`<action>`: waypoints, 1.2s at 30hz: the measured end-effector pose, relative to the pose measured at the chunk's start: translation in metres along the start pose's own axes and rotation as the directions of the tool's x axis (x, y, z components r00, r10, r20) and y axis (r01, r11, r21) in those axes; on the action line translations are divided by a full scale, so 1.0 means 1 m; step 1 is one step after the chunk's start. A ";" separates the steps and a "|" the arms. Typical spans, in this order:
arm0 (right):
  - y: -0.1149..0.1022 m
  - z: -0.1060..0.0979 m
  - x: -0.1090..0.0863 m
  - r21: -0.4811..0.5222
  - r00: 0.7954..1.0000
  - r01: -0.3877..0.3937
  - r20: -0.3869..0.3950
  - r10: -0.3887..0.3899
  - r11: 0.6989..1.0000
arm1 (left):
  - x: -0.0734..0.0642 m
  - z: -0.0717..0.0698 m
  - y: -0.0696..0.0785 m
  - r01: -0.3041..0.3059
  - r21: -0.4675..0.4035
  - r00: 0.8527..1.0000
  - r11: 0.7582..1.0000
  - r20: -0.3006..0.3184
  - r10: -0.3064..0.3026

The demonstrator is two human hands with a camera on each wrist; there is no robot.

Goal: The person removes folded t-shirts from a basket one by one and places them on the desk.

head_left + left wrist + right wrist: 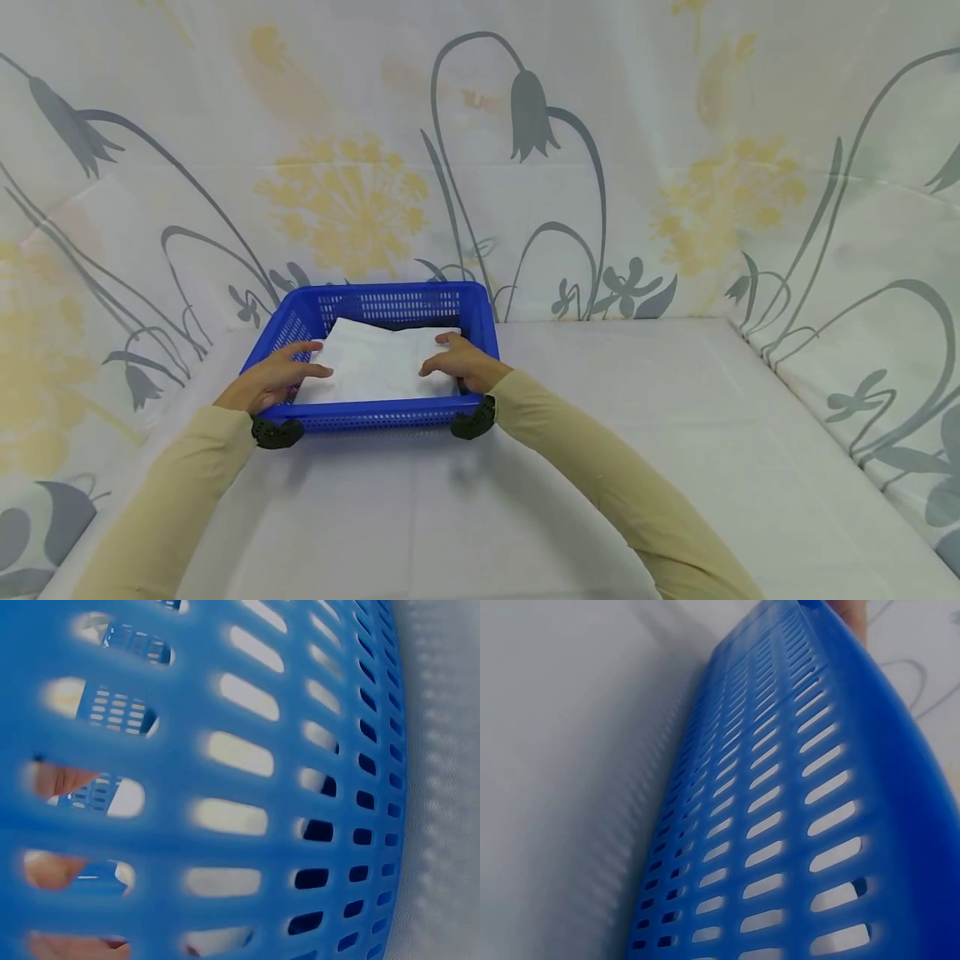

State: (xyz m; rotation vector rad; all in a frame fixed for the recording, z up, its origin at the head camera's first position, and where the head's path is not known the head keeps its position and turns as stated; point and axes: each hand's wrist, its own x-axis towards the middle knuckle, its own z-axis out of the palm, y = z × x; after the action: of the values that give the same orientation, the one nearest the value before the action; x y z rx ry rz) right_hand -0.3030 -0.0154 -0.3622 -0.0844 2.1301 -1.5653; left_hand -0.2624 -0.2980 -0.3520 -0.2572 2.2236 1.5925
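Blue perforated plastic makes up the basket [367,410], which sits on the cloth-covered desk [615,375] near the patterned backdrop [570,208]. The white sheet [375,358] lies inside it, creased, its far edge uneven with one corner standing up at the left; whether it is paper or fabric I cannot tell.

The left hand [272,377] reaches over the left side of the basket, and the right hand [467,362] comes in over the right. On both, the fingers are spread and loose over the sheet's two sides, clenched on nothing; whether the tips touch it is not clear.

The likeliest trouble is an uneven pinch: because the sheet looks thin and layered, fingers closing on only the upper layer could leave the rest behind or unfold it. Lifting one side sooner than the other might deepen the creases. The dark wrist mounts [277,433] sit right by the near rim, so a low pull could knock the basket askew. The raised corner might also catch on the far wall's slots.
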 end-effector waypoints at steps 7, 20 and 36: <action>-0.001 0.001 -0.001 -0.006 1.000 0.000 0.005 0.000 1.000 | 0.001 -0.001 -0.001 0.004 0.005 0.999 1.000 0.053 -0.004; -0.001 0.001 -0.003 -0.106 0.995 0.093 -0.031 -0.096 0.990 | -0.002 -0.002 -0.001 -0.117 0.006 0.992 0.993 0.052 0.116; -0.009 -0.007 -0.004 -0.101 0.984 0.172 -0.021 -0.175 0.980 | -0.007 -0.005 0.001 -0.203 -0.014 0.977 0.979 0.057 0.203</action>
State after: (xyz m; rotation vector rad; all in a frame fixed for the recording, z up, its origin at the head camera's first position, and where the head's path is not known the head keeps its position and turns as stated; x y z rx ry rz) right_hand -0.3047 -0.0109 -0.3510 -0.2893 2.2762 -1.5649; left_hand -0.2576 -0.3030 -0.3467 0.0156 2.2588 1.6894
